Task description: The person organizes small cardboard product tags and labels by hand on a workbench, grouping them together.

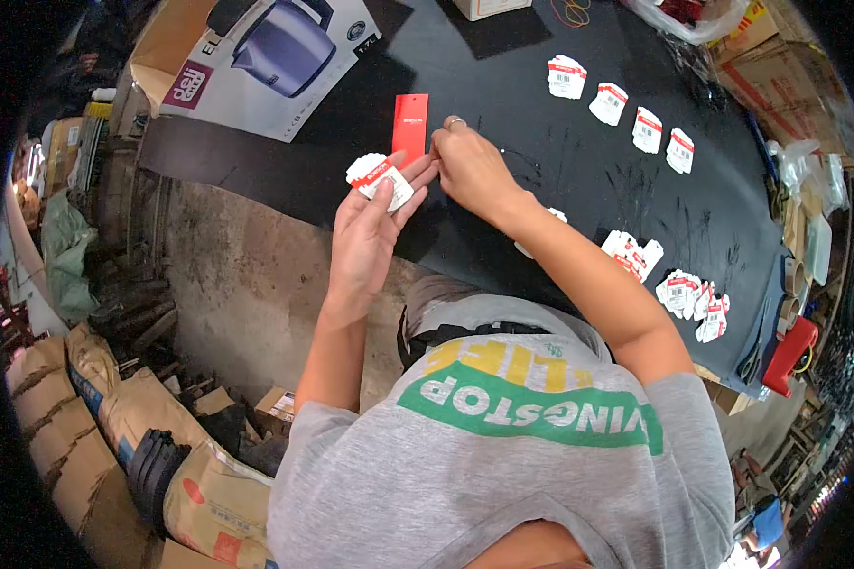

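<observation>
My left hand [364,239] is closed on a small stack of white tags [395,190] with red bands, thumb on top and fingers beneath. Just beyond it, a flat red card [410,116] lies on the black table [503,104], its lower end overlapped by the fingers and tags. My right hand [473,171], with a ring on one finger, is pinched at the left hand's fingertips, beside the card. I cannot tell what the pinch holds. Under the right forearm, more tags [550,220] are partly hidden.
Several tag piles [566,78] form a row at the far right, with looser piles [633,254] nearer me. A kettle box [275,62] stands at the back left. At the right edge sits a red tape dispenser [789,356]. Brown sacks [152,417] fill the floor at left.
</observation>
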`<move>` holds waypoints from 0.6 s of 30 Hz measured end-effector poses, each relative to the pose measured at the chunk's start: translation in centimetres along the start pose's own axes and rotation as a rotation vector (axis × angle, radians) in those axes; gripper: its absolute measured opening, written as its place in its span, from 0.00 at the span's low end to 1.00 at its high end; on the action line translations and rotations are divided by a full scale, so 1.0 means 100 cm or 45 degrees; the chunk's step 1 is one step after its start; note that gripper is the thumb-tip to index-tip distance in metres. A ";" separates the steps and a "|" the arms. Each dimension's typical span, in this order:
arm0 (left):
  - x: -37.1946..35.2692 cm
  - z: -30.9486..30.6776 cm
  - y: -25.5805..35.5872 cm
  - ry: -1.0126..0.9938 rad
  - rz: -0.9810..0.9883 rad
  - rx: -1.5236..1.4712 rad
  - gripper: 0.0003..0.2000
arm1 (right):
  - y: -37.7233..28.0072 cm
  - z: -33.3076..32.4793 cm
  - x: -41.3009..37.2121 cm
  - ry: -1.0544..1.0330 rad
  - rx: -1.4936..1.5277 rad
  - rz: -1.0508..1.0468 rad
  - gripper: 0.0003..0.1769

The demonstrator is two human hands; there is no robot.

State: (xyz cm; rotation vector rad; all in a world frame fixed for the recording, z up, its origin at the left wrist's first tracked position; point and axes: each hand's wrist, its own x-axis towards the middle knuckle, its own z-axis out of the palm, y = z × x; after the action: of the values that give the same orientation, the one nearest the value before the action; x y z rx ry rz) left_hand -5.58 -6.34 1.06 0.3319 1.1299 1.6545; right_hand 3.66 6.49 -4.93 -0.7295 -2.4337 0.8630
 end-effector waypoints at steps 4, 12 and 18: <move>0.003 -0.007 -0.003 0.013 0.024 0.208 0.16 | -0.001 0.001 -0.001 0.020 -0.020 0.039 0.03; 0.019 0.012 -0.011 0.187 0.124 0.370 0.12 | -0.014 -0.069 0.014 -0.084 0.822 0.367 0.06; 0.029 0.030 -0.016 0.175 0.343 0.455 0.10 | -0.018 -0.083 0.004 -0.144 1.096 0.429 0.11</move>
State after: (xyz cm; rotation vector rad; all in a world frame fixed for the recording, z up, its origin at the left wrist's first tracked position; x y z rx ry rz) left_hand -3.71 -2.31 0.43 0.6289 1.5430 1.7226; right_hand 7.45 9.18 2.16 -0.7459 -1.7440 1.9361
